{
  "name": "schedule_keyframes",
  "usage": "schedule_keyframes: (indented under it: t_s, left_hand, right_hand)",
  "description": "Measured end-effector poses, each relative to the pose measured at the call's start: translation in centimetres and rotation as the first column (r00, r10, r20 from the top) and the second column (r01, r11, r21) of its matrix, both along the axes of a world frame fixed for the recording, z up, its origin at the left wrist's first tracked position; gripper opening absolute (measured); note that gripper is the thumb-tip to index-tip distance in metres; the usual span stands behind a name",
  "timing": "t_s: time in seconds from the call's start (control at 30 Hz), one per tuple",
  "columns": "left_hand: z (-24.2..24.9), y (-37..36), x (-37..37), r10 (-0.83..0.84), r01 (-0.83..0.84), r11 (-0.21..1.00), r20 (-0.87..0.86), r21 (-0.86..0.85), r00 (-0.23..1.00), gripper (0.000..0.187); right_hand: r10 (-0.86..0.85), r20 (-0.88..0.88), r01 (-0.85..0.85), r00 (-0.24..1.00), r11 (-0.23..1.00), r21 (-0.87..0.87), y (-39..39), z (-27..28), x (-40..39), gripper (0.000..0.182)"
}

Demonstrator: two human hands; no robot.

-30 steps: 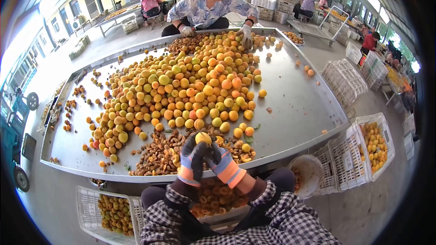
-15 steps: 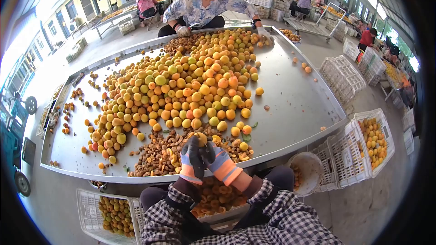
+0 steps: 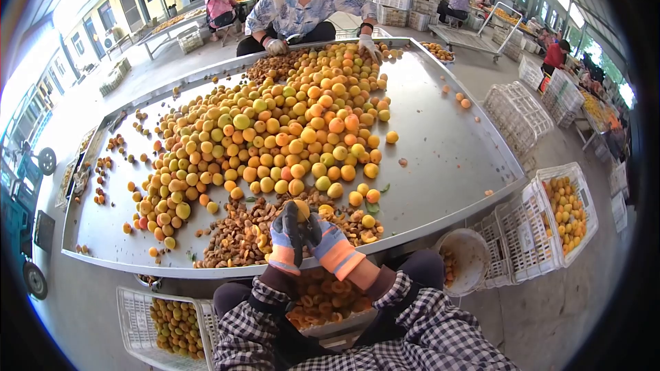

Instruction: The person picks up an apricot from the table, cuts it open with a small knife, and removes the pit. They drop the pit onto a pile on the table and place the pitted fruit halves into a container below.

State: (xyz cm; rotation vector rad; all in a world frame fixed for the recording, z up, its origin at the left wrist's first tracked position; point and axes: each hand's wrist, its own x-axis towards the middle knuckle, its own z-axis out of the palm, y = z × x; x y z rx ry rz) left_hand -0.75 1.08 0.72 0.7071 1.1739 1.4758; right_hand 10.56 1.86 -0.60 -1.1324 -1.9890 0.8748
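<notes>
My left hand [image 3: 285, 237] and my right hand [image 3: 324, 239], both in grey and orange gloves, meet at the front edge of the metal table [image 3: 440, 185]. Between their closed fingertips is one yellow-orange apricot [image 3: 301, 210]. Whether a tool is in either hand cannot be made out. Beneath and left of my hands lies a heap of brown pits [image 3: 237, 237], with cut orange halves [image 3: 368, 235] to the right. Behind them spreads a large pile of whole apricots [image 3: 261, 130]. Below the edge, a container of orange halves [image 3: 330, 299] sits between my knees.
Across the table, a co-worker's gloved hands [image 3: 370, 48] touch the far side of the pile. White crates of apricots stand at lower left [image 3: 130, 316] and right [image 3: 581, 240]. A bucket [image 3: 474, 261] is beside my right knee. Other people sit at tables farther back.
The co-worker's hand at the right has moved inward to the edge of the pile. My hands have shifted slightly left, still around the apricot.
</notes>
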Motion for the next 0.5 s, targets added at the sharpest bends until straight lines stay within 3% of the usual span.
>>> schedule_keyframes:
  t_s: [0.03,0.07,0.13,0.2,0.3,0.37,0.4,0.47,0.5]
  left_hand:
    - [0.0,0.1,-0.5,-0.006,0.022,0.996,-0.199,0.083,0.980,0.039]
    - [-0.1,0.2,-0.8,-0.008,0.025,0.996,-0.199,0.083,0.980,0.039]
    - [0.0,0.4,-1.2,0.015,0.066,0.977,-0.381,0.200,0.925,0.039]
    - [0.2,0.5,-1.5,-0.023,0.094,0.981,-0.378,0.171,0.925,0.039]
    - [-0.1,0.7,-2.1,-0.045,0.102,0.985,-0.360,0.140,0.932,0.037]
    - [0.3,0.9,-2.7,-0.094,0.266,0.939,-0.580,0.220,0.810,0.034]
    - [0.5,0.9,-2.5,-0.097,0.270,0.937,-0.580,0.220,0.809,0.034]
    - [1.2,0.4,-2.0,-0.229,0.289,0.900,-0.212,0.326,0.950,0.036]
    - [1.5,0.6,-2.6,-0.284,0.325,0.904,-0.176,0.277,0.942,0.041]
  right_hand:
    - [-0.004,-0.001,0.004,1.000,1.000,0.002,0.1,0.5,0.3,0.032]
    - [-0.009,0.032,0.011,0.999,0.998,-0.058,0.1,1.3,0.7,0.033]
    - [-0.011,0.065,0.019,0.998,0.993,-0.117,0.2,1.4,0.9,0.035]
    - [-0.115,0.143,0.096,0.983,0.987,0.131,0.2,0.4,1.0,0.031]
    - [-0.095,0.178,0.082,0.979,0.994,0.075,-0.1,1.0,1.4,0.036]
    - [-0.044,0.079,0.037,0.996,0.996,0.082,0.2,1.5,1.8,0.033]
    - [0.009,-0.019,-0.007,1.000,0.996,0.091,0.3,1.7,2.1,0.030]
    - [0.041,-0.060,-0.036,0.997,0.995,0.094,0.4,1.3,2.1,0.028]
    - [0.077,-0.103,-0.066,0.992,0.993,0.101,0.4,1.2,2.0,0.027]
